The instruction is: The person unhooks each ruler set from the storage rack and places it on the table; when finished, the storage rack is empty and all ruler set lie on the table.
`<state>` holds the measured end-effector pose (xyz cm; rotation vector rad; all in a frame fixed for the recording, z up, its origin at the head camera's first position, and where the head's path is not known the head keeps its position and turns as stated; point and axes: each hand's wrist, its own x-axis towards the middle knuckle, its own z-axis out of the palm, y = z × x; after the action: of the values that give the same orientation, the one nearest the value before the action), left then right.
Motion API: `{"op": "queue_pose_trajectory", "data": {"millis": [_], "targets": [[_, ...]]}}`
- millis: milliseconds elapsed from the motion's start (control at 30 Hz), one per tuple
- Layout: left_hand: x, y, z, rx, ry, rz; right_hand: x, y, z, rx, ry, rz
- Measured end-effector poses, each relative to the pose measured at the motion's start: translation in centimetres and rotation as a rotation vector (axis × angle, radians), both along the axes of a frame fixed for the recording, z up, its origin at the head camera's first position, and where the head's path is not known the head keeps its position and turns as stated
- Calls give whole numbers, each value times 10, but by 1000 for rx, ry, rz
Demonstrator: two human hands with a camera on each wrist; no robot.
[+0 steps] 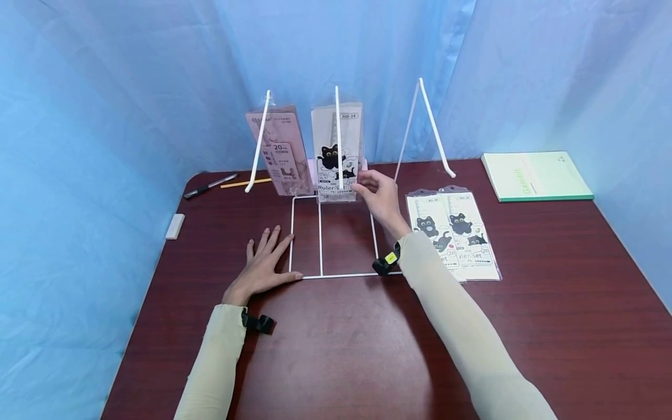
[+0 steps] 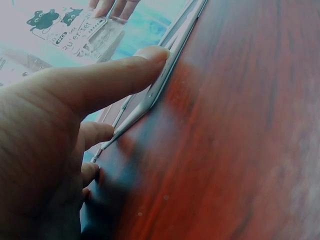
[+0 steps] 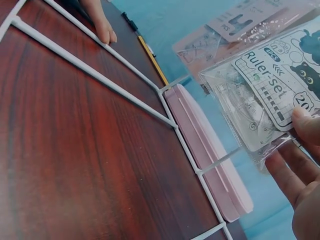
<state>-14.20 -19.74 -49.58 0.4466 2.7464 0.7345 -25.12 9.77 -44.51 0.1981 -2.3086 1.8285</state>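
Note:
A white wire display rack (image 1: pixel 321 245) stands on the table, its base flat and three arms rising at the back. My left hand (image 1: pixel 265 265) is spread over the left side of the base, straight fingers and thumb touching the wire. At the middle arm hangs a clear-wrapped ruler set (image 1: pixel 328 125) with black cats on its card. My right hand (image 1: pixel 380 195) pinches its lower right corner between thumb and fingers, as the ruler set (image 3: pixel 265 90) in the right wrist view confirms. A pink ruler set (image 1: pixel 286 151) hangs at the left arm.
Two more cat ruler sets (image 1: pixel 469 233) lie overlapping right of the rack. A green-edged notebook (image 1: pixel 541 175) is at the back right. Left of the rack are a black pen (image 1: pixel 202 189), a yellow pencil (image 1: pixel 236 184) and a white eraser (image 1: pixel 175 226). A pink case (image 3: pixel 207 150) sits behind the base.

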Motion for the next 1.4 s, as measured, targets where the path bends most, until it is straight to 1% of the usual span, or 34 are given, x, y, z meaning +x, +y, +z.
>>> {"op": "queue_pose_trajectory", "data": {"millis": [233,467,667,767,933,1100,1300,1400], "targets": [[0,0,0,-1,3,-3,10,2,-3,18,61,-13],[-1,1,0,3,3,-2,21,1,-1,11,72,-11],[-1,1,0,0,3,-1,28,2,-2,16,100,-11],[-1,0,-1,0,1,1,33,3,-2,22,99,-16],[-1,-1,-1,0,3,1,40,5,-1,62,96,-28],[-1,0,-1,8,10,1,47,9,-2,73,92,-17],[-1,0,-2,6,9,3,55,11,-2,46,77,0],[-1,0,-1,7,8,4,60,12,-1,24,86,14]]}}
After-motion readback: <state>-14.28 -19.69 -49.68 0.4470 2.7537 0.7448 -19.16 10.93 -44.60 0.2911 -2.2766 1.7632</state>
